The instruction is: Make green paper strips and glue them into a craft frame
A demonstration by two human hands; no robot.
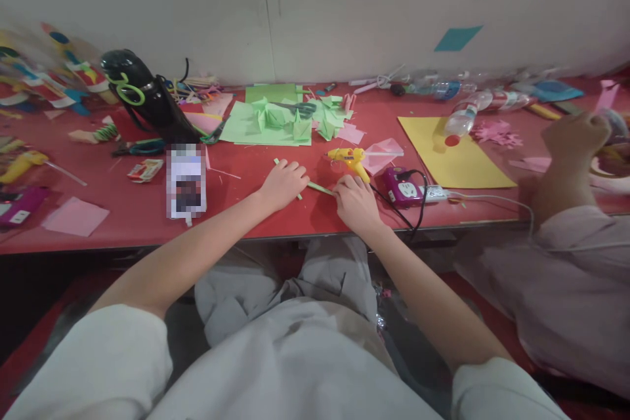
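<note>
A narrow light-green paper strip (pixel 319 188) stretches low over the red table between my two hands. My left hand (pixel 284 185) has its fingers curled together at the strip's left end. At the other end, my right hand (pixel 357 205) pinches the strip, with its fingertips partly hidden. A second green piece shows its ends on either side of my left hand; whether it is held or lies beneath the hand is unclear. Just beyond my right hand lies a yellow glue gun (pixel 348 157), its nozzle pointing left.
Folded green paper pieces (pixel 275 117) and scissors (pixel 298 107) lie at the back. A phone (pixel 186 182) is at left, near a black case (pixel 147 95). Right are a purple power adapter (pixel 404 188) with cables, yellow paper (pixel 455 157), bottles (pixel 461 119) and another person's arm (pixel 566 170).
</note>
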